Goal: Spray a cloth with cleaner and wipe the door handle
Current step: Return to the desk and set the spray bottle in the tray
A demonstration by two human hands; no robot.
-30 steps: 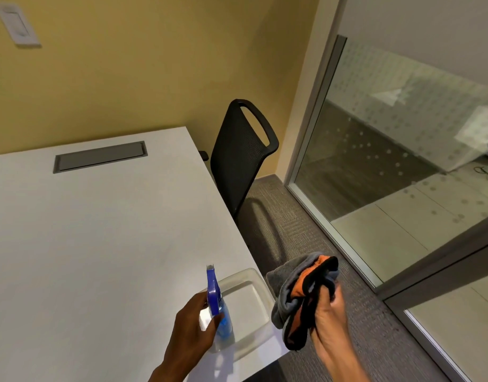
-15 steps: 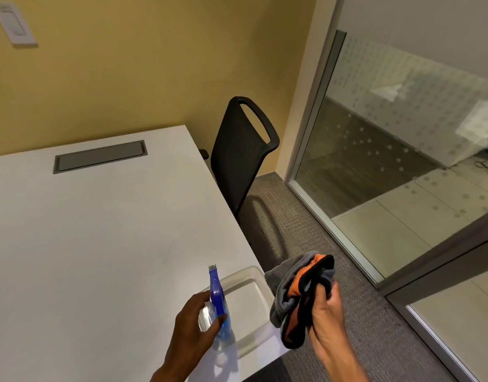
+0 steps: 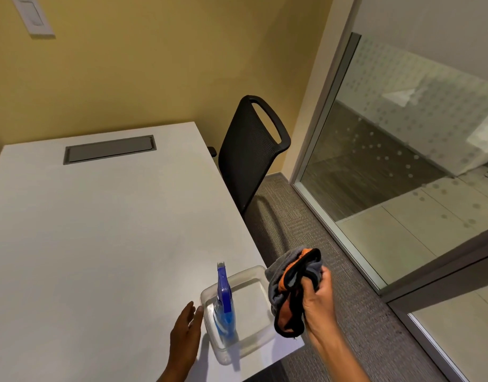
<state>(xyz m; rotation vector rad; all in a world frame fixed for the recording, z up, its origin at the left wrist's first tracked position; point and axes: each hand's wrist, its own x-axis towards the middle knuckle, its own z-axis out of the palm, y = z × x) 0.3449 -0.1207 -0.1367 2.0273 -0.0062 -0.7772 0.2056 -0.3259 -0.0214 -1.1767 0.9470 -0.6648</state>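
A spray bottle (image 3: 224,307) with a blue trigger head and blue liquid stands upright in a clear plastic tray (image 3: 260,334) at the near right corner of the white table (image 3: 99,230). My left hand (image 3: 185,334) hovers just left of the bottle, fingers apart, holding nothing. My right hand (image 3: 318,296) grips a bunched grey and orange cloth (image 3: 289,288) beyond the table's right edge, right of the tray. No door handle is in view.
A black mesh chair (image 3: 248,153) stands at the table's right side. A glass partition with a metal frame (image 3: 402,175) runs along the right over grey carpet (image 3: 333,271). A grey cable hatch (image 3: 109,148) sits in the tabletop; yellow wall behind.
My left hand has set the spray bottle down in the tray and let go, moving slightly left. My right hand still holds the cloth in about the same place.
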